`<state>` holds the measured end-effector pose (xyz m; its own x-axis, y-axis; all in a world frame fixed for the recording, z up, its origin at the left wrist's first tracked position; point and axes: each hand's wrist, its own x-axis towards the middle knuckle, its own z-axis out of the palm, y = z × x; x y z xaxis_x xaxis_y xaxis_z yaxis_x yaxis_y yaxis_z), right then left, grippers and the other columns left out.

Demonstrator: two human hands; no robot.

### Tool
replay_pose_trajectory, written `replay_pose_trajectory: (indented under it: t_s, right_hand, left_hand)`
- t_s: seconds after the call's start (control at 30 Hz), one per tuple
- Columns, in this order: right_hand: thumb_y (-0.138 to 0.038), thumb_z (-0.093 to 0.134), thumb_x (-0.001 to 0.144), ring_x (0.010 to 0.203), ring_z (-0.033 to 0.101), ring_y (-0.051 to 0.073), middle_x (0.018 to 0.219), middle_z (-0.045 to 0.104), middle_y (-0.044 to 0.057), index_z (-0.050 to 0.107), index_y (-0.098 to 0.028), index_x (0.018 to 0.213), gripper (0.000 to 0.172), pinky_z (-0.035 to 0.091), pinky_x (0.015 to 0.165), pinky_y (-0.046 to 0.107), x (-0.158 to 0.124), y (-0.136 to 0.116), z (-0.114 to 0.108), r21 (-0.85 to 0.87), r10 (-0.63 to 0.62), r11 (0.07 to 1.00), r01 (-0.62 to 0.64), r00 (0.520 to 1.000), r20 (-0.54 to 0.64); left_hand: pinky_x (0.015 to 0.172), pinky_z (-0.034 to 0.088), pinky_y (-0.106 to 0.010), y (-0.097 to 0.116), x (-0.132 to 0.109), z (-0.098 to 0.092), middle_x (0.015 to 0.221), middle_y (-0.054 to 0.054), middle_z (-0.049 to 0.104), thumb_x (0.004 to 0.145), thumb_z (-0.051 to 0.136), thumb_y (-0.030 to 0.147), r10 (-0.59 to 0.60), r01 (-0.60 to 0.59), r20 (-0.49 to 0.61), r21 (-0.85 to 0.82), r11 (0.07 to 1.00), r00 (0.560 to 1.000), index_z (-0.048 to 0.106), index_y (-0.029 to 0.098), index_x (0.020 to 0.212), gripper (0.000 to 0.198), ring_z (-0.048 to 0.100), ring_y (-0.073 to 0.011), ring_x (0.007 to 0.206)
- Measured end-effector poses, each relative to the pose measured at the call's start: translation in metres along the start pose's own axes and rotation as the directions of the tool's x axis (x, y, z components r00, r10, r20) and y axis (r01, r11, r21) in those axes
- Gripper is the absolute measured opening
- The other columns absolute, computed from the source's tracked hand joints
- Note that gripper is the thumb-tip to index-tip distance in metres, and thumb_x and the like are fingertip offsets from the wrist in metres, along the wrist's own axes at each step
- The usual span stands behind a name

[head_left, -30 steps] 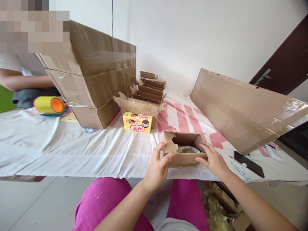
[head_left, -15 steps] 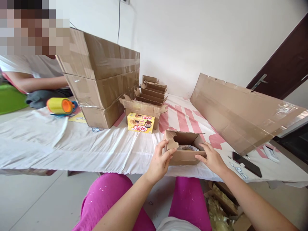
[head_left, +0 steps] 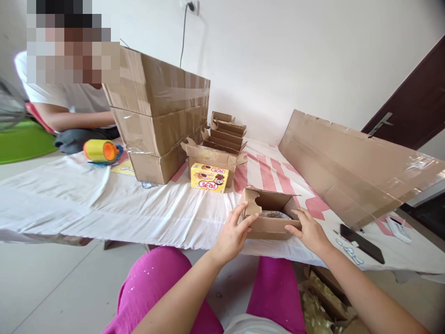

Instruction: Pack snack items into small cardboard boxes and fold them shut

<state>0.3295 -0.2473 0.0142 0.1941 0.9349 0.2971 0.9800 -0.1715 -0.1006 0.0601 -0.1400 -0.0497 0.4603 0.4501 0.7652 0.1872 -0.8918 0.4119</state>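
A small open cardboard box (head_left: 271, 228) stands at the table's front edge, with a wrapped item (head_left: 276, 215) lying inside. My left hand (head_left: 234, 232) grips its left end, thumb and fingers on the side flap. At the right end, my right hand (head_left: 308, 229) holds the box between thumb and fingers. Behind and to the left, a yellow printed box (head_left: 209, 178) leans against an open cardboard box (head_left: 212, 155).
Stacked taped cartons (head_left: 163, 111) rise at the left, with a person (head_left: 69, 109) beyond them. Several open boxes (head_left: 227, 132) line up behind. A large carton (head_left: 347, 162), a phone (head_left: 362, 243) and a yellow-orange toy (head_left: 100, 151) are on the cloth-covered table (head_left: 104, 208).
The view has shifted slightly left, so most things appear farther right. Both hands keep their hold on the small box.
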Motion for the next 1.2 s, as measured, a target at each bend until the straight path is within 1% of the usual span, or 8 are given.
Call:
replay_pose_trajectory:
  t_s: [0.13,0.27,0.47,0.73,0.9,1.0,1.07,1.2]
  right_hand:
    - [-0.062,0.050,0.086,0.129,0.050,0.035,0.137,0.053,0.017,0.057,-0.018,0.127,0.060,0.051,0.096,0.049,-0.0029,0.0003,0.0005,0.007,0.003,1.000,-0.002,1.000,-0.010]
    - [-0.060,0.051,0.086,0.128,0.051,0.034,0.137,0.052,0.017,0.056,-0.018,0.127,0.059,0.050,0.096,0.050,-0.0029,0.0003,0.0003,0.015,0.010,1.000,-0.010,1.000,-0.001]
    - [-0.061,0.052,0.086,0.131,0.047,0.035,0.138,0.051,0.020,0.056,-0.015,0.127,0.061,0.045,0.101,0.051,-0.0002,0.0028,-0.0008,0.018,0.022,1.000,-0.022,0.999,0.026]
    - [-0.064,0.050,0.084,0.132,0.045,0.035,0.137,0.051,0.021,0.056,-0.013,0.127,0.067,0.046,0.100,0.051,-0.0002,0.0052,0.0030,0.008,0.020,1.000,-0.020,1.000,-0.001]
    - [-0.064,0.051,0.084,0.132,0.045,0.036,0.136,0.051,0.020,0.057,-0.016,0.125,0.063,0.047,0.098,0.053,0.0003,0.0046,0.0033,0.009,0.017,1.000,-0.016,1.000,-0.011]
    - [-0.065,0.050,0.084,0.132,0.045,0.036,0.136,0.051,0.020,0.057,-0.016,0.126,0.064,0.047,0.098,0.052,-0.0002,0.0043,0.0036,0.010,0.019,1.000,-0.019,1.000,-0.020]
    - [-0.066,0.049,0.084,0.131,0.046,0.036,0.136,0.051,0.020,0.057,-0.016,0.126,0.066,0.047,0.098,0.052,-0.0006,0.0045,0.0045,0.014,0.020,1.000,-0.020,1.000,-0.023]
    - [-0.065,0.052,0.083,0.129,0.048,0.036,0.133,0.054,0.019,0.057,-0.018,0.126,0.063,0.047,0.097,0.052,-0.0014,0.0046,0.0071,0.031,-0.002,1.000,0.003,0.999,-0.052]
  left_hand:
    - [0.101,0.050,-0.052,0.0032,-0.0020,-0.0043,0.152,-0.012,0.029,0.090,0.048,0.008,-0.011,0.011,0.047,0.011,1.000,0.999,0.042,0.031,0.140,0.055,0.036,-0.0294,0.137]
    - [0.100,0.050,-0.052,0.0039,0.0004,-0.0051,0.151,-0.013,0.030,0.088,0.050,0.006,-0.015,0.014,0.047,0.010,1.000,0.999,0.045,0.028,0.137,0.055,0.037,-0.0302,0.137]
    - [0.101,0.048,-0.052,0.0012,0.0018,-0.0065,0.151,-0.015,0.029,0.087,0.053,0.007,0.025,-0.026,0.064,0.011,1.000,0.998,0.044,0.027,0.139,0.056,0.037,-0.0308,0.136]
    - [0.102,0.046,-0.051,-0.0023,0.0028,-0.0018,0.151,-0.015,0.028,0.089,0.051,0.010,0.027,-0.028,0.052,0.012,1.000,0.998,0.045,0.024,0.139,0.052,0.036,-0.0314,0.135]
    - [0.102,0.045,-0.052,-0.0052,0.0024,-0.0035,0.154,-0.013,0.026,0.090,0.051,0.012,0.045,-0.047,0.083,0.013,0.999,0.996,0.038,0.029,0.144,0.058,0.035,-0.0309,0.137]
    - [0.102,0.045,-0.052,-0.0057,0.0009,-0.0047,0.155,-0.014,0.024,0.090,0.051,0.012,0.062,-0.065,0.089,0.037,0.997,0.994,0.035,0.029,0.145,0.060,0.034,-0.0310,0.138]
    - [0.101,0.045,-0.051,-0.0052,-0.0007,-0.0059,0.155,-0.015,0.023,0.091,0.051,0.013,0.062,-0.067,0.090,0.048,0.997,0.994,0.034,0.028,0.146,0.060,0.035,-0.0310,0.138]
    - [0.099,0.047,-0.050,-0.0021,-0.0033,-0.0104,0.154,-0.014,0.027,0.091,0.052,0.015,0.031,-0.038,0.108,0.068,0.997,0.994,0.035,0.029,0.145,0.058,0.043,-0.0294,0.131]
